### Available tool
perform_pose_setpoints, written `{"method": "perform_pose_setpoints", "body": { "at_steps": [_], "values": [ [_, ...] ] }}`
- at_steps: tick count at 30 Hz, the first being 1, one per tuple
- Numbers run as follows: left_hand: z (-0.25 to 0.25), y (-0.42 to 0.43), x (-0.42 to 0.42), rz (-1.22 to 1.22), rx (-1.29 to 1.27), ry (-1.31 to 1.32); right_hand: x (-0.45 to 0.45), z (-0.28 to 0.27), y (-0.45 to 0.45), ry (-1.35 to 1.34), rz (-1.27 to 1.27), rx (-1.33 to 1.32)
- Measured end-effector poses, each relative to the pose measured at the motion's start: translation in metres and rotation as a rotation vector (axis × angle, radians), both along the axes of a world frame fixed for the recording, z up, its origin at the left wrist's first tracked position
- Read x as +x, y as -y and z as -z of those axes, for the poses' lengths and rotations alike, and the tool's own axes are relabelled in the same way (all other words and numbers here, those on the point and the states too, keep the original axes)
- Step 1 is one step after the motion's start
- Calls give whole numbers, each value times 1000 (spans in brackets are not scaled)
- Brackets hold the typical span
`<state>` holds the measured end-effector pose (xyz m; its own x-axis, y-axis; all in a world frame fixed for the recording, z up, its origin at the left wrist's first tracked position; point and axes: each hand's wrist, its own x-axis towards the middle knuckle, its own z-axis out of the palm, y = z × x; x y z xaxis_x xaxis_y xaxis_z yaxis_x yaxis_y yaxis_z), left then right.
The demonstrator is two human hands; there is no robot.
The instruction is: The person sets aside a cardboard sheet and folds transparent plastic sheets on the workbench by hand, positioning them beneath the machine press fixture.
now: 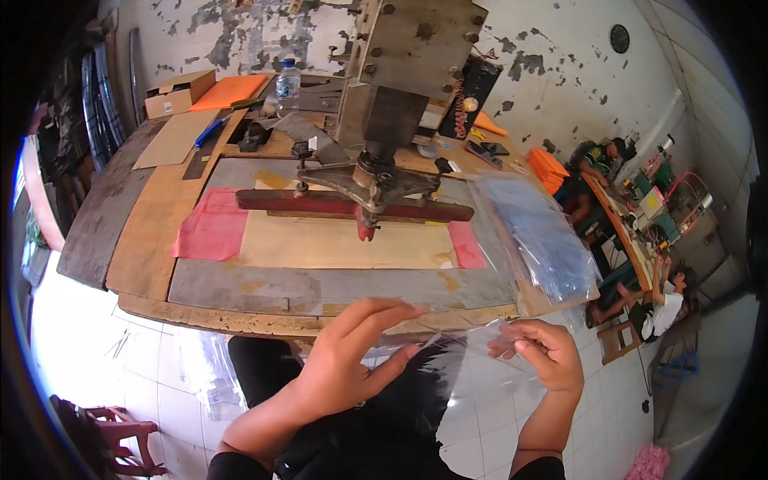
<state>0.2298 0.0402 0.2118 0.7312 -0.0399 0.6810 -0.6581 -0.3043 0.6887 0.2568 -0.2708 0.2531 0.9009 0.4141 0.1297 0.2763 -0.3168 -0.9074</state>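
Just in front of the table's near edge, my right hand [544,352] pinches a clear plastic sheet [472,360] between thumb and fingers. My left hand [360,352] is at the sheet's left side, thumb and fingers apart; whether it touches the plastic is hard to see. Beyond my hands a press head with a red bar [320,202] stands over a pale board [320,244] on the grey plate [240,286]. Pink pieces [212,226] show at both ends of the board.
A stack of clear plastic sheets [540,240] lies at the table's right. At the back are a water bottle [288,86], a cardboard box [180,94], a blue cutter [209,133] and orange sheets [228,93]. Two people sit at the far right; a red stool [128,436] stands lower left.
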Motion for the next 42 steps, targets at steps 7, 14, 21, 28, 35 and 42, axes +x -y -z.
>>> {"method": "perform_pose_setpoints", "body": {
  "at_steps": [7,14,21,28,35,42],
  "values": [
    [26,-7,-16,225,-62,-286,16,9,-7,183,50,-64],
    [54,-1,-4,613,-535,-755,24,6,-7,319,79,-158],
    [72,7,-4,92,-228,-418,27,14,-1,438,122,-36],
    [78,7,-6,-35,-201,-470,33,27,9,368,121,29],
    [40,8,-5,-51,57,-81,23,38,-16,119,195,179],
    [38,10,7,-148,130,-23,21,36,-32,456,144,17]
  ]
}}
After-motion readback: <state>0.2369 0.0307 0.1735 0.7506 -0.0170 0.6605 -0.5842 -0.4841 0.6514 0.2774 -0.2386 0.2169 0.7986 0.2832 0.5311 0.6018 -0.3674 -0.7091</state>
